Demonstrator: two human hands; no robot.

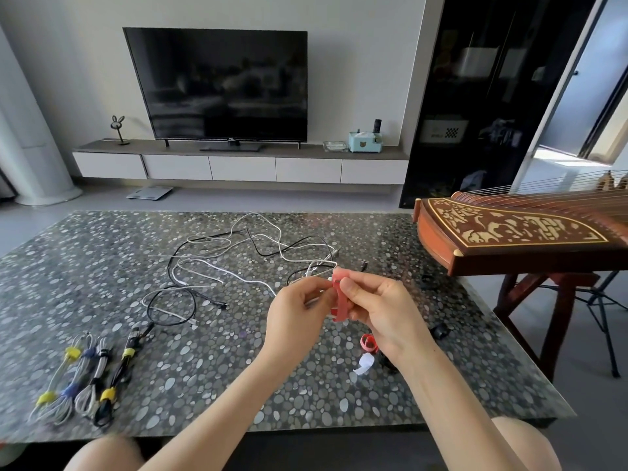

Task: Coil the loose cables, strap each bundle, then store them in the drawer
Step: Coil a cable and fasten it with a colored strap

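I am pinching the red strap (337, 302) near its top with my left hand (297, 312) and right hand (382, 314), thinking it is light, soft and floppy.

A dark television (217, 83) stood on a long floating console (238, 153), flanked by a rabbit-eared ornament (118, 129) and a teal tissue box (363, 142). A bathroom scale (149, 192) lay on the floor below. Beside the pebble-patterned table (102, 266), a guzheng (509, 232) rested on its wooden stand (557, 311).
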